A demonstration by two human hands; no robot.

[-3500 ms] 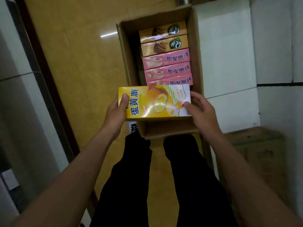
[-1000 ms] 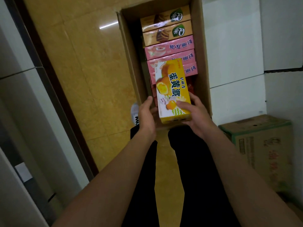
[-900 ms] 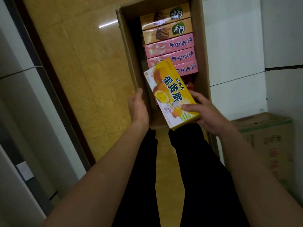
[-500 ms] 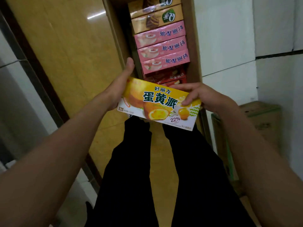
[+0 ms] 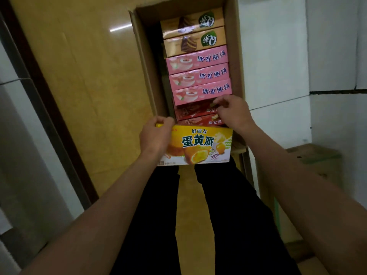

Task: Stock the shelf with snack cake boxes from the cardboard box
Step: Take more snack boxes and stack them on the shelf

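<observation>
Gripping one yellow snack cake box [image 5: 200,144] at its left end with the left hand [image 5: 155,135], fingers curled over the top edge, thumb side hidden behind; box lying level, print facing up, hovering over the near end of the cardboard box [image 5: 143,62] and above two black-trousered legs [image 5: 228,211]. Reaching with the right hand [image 5: 233,111] at about one o'clock from the yellow box, fingers curled down onto the farther of two red snack cake boxes [image 5: 195,111], pinching at its right end; how firm that hold is cannot be told, the fingertips hiding the contact. Standing on edge in one row inside the carton, counted from twelve o'clock toward six: two tan boxes [image 5: 192,32], then three pink boxes [image 5: 199,76], then the two red ones, seven in all, each touching its neighbour. Lying along the carton's nine o'clock side, a glossy yellow tiled floor [image 5: 83,80]; rising along its three o'clock side, a white tiled wall [image 5: 278,56]. Sitting at about four o'clock from the right hand, one further brown carton [image 5: 315,161] with green printing, well apart from the hands.
</observation>
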